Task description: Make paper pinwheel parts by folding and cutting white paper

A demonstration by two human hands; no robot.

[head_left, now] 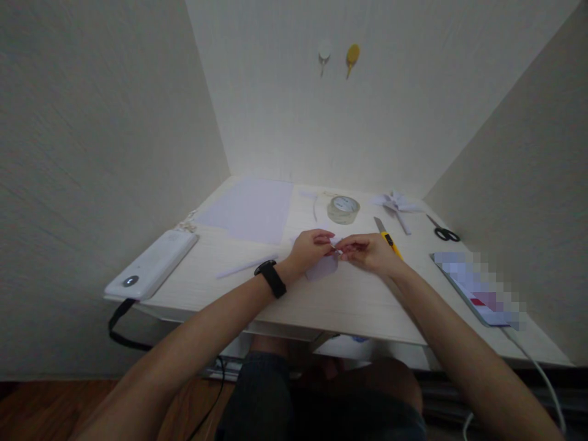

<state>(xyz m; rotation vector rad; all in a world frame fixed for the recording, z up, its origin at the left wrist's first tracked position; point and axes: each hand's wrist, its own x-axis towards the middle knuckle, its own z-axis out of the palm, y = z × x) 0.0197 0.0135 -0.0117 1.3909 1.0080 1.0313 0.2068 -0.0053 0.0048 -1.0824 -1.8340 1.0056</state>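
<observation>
My left hand and my right hand meet near the middle of the white desk. Between their pinched fingertips is a small piece of white paper, part of it spreading below the left hand. The fingers cover its upper part, so its exact shape is hard to make out. A yellow utility knife with its blade out lies just past the right hand. Behind the hands stands a roll of clear tape. To the left of my left hand rests a thin rolled paper stick.
Pale paper sheets lie at the back left. A paper pinwheel and black-handled scissors are at the back right. A tablet-like device with a cable sits at right, a white device at left. Walls enclose the desk.
</observation>
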